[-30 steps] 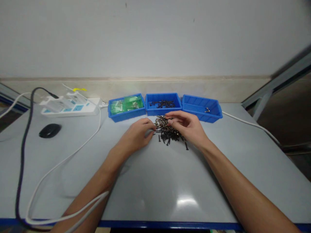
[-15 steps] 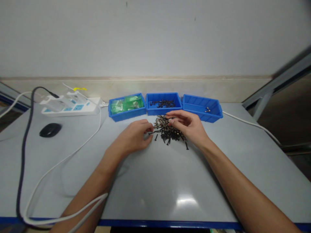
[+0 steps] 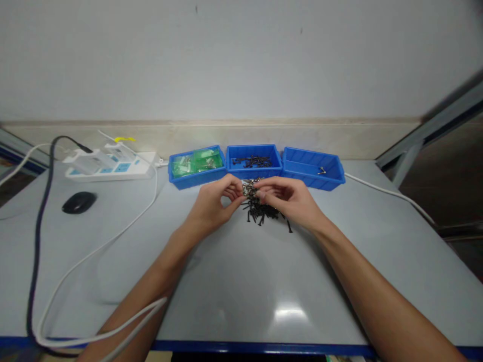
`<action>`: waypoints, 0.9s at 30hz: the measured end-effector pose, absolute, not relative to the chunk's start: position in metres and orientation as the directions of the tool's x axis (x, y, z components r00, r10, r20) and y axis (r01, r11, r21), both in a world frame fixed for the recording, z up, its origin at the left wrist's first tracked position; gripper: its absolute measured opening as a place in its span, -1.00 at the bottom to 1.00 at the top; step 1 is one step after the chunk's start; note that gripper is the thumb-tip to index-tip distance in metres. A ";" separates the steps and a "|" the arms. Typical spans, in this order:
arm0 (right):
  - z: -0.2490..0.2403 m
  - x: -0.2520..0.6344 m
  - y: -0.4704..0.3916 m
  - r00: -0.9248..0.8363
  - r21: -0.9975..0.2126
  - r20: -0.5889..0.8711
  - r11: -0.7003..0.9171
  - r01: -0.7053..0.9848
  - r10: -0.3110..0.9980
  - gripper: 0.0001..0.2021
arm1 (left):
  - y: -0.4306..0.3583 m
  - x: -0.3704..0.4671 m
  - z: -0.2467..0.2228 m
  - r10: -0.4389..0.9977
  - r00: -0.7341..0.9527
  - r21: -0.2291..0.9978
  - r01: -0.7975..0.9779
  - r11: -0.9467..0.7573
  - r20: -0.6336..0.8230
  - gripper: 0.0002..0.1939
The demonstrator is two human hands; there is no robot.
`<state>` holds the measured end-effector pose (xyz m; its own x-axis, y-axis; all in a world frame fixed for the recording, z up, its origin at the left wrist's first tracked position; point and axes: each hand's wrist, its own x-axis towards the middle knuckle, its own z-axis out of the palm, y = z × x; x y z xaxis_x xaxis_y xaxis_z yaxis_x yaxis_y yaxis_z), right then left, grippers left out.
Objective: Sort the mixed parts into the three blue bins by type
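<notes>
A pile of dark and silvery screws (image 3: 266, 210) lies on the table in front of the middle blue bin. My left hand (image 3: 219, 201) is at the pile's left edge, thumb and fingers pinched together; what is between the fingertips is too small to name. Over the pile's right side is my right hand (image 3: 289, 201), its thumb and fingertips closed at the silvery screws; whether it holds one is hidden. The middle bin (image 3: 254, 171) contains dark screws, the right bin (image 3: 332, 182) a few silvery ones, and the left bin (image 3: 198, 179) green and clear packets.
A white power strip (image 3: 145, 171) with plugged-in adapters stands at the back left, and a black mouse (image 3: 79, 202) lies before it. A white cable (image 3: 101, 245) and a dark cable (image 3: 36, 241) run down the left side. Another white cable (image 3: 392, 192) extends right from behind the bins.
My left hand has moved slightly up and right at the pile, its fingertips now nearer the silvery screws. My right hand has shifted slightly down, closer to my left.
</notes>
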<state>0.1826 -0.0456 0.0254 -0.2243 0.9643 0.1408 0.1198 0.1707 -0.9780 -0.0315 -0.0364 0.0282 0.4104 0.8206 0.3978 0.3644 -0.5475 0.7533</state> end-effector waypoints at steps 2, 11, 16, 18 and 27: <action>0.027 0.183 -0.047 -0.278 -0.990 0.092 0.119 0.080 0.956 -0.75 | -0.038 -0.030 0.027 0.833 0.382 0.781 0.333 -0.528 0.400 -0.86; 0.029 0.186 -0.045 -0.327 -0.997 -0.038 -0.057 -0.049 0.944 -0.76 | -0.041 -0.026 0.026 0.851 0.337 0.823 0.273 -0.499 0.404 -0.87; 0.032 0.187 -0.046 -0.315 -0.997 -0.070 -0.077 -0.008 0.947 -0.75 | -0.042 -0.024 0.025 0.847 0.314 0.806 0.290 -0.515 0.429 -0.88; 0.033 0.187 -0.046 -0.322 -0.996 -0.078 -0.087 -0.014 0.943 -0.74 | -0.043 -0.023 0.026 0.846 0.310 0.804 0.292 -0.518 0.433 -0.89; 0.025 0.186 -0.043 -0.163 -0.999 0.023 0.015 -0.053 0.986 -0.73 | -0.039 -0.034 0.026 0.700 0.566 0.585 0.414 -0.697 0.435 -0.81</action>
<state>0.1862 -0.0430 0.0249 -0.1627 0.9864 0.0235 -0.0526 0.0151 -0.9985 -0.0340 -0.0386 0.0260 0.5660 0.7004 0.4348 0.4137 -0.6975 0.5851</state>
